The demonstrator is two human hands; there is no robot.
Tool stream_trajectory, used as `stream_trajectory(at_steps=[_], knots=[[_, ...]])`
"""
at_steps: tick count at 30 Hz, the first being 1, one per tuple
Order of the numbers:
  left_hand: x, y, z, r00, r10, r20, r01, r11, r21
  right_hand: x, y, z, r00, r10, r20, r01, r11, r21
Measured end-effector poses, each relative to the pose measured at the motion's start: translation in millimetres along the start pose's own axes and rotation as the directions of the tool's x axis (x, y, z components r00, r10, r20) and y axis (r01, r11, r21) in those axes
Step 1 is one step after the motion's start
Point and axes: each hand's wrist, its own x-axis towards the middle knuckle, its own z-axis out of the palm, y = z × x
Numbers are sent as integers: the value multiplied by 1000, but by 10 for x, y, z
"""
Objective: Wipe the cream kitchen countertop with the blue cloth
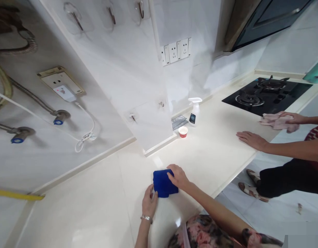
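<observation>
A folded blue cloth (164,185) lies on the cream countertop (97,203) in front of me. At its lower left corner my left hand (149,202), with a bracelet at the wrist, closes its fingers and thumb on the edge. Over the upper right corner, my right hand (179,177) grips the cloth between thumb and fingers. Some of the fingertips of both hands are hidden.
Beyond the wall's corner stand a red-and-white tub (183,132), a grey packet (179,122) and a spray bottle (194,112). At right another person's hand (252,140) rests on the counter; their other holds a pink cloth (275,120) near the gas hob (267,93).
</observation>
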Motion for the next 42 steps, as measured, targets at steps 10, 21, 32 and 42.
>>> stream_trajectory(at_steps=[10, 21, 32, 42], knots=[[-195, -132, 52, 998, 58, 34, -60, 996, 66, -434, -137, 427, 952, -97, 289, 198, 919, -342], [108, 30, 169, 994, -91, -63, 98, 989, 112, -300, 38, 346, 967, -169, 191, 195, 972, -129], [501, 124, -428, 990, -43, -137, 72, 974, 214, -1117, 1104, -395, 959, -17, -283, -26, 989, -146], [374, 135, -651, 930, 205, -304, -144, 966, 214, -1467, 1518, -284, 944, -166, -283, 24, 895, -445]])
